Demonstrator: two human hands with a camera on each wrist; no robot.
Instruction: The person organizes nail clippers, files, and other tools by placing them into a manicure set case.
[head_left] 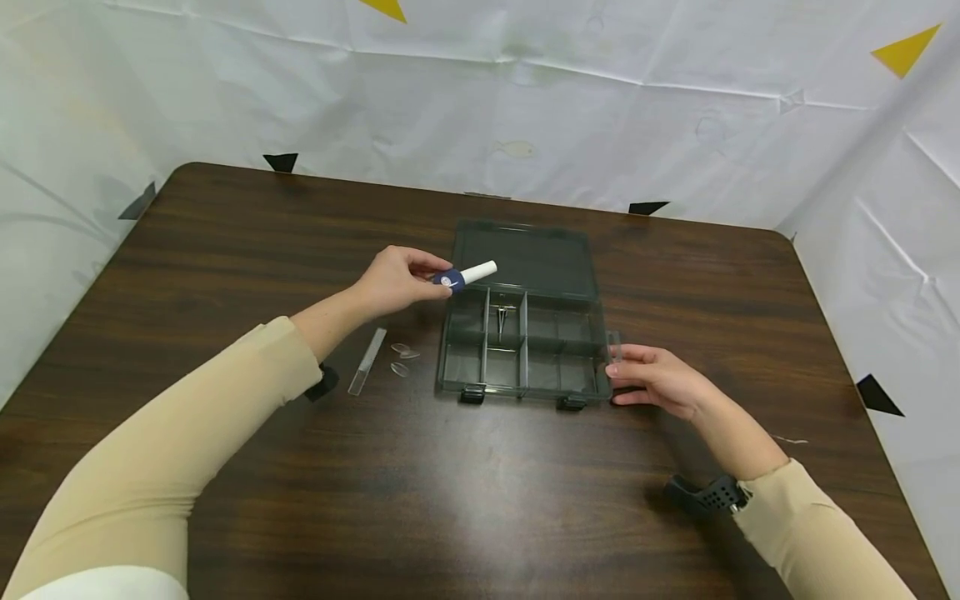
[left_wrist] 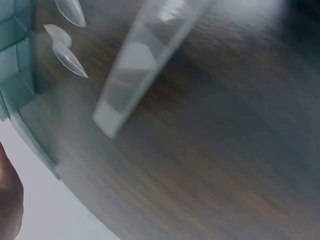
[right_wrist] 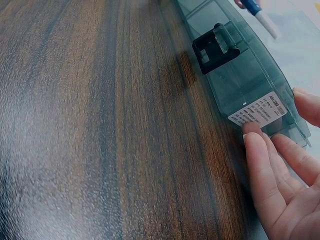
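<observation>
- Left hand (head_left: 393,279) pinching a small white tube with a blue cap (head_left: 465,276) at the cap end, held in the air just over the back-left compartments of the open compartment box (head_left: 525,333), which sits near the middle of the tabletop (head_left: 225,250), a little toward its right edge.
- Right hand (head_left: 656,382) relaxed, fingers straight, resting against the box's right wall; holding nothing.
- Could slip: tube gripped only by fingertips at one end, so a loosened pinch would likely drop it onto a divider or the tweezers (head_left: 501,317) inside, not cleanly into a compartment.
- Could shift: box braced on one side only; a knock from the left might slide it or bump the hinged lid (head_left: 525,258).
- Loose clear nail tips (head_left: 403,357) and the clear strip (head_left: 367,361) lying left of the box could be swept by the left sleeve.
- Right wrist view alone shows the printed label (right_wrist: 260,114) on the box wall, a fingertip (right_wrist: 252,142) touching just below it, and a dark latch (right_wrist: 216,46).
- Left wrist view, blurred, shows nail tips and strip close up, but not the tube.
</observation>
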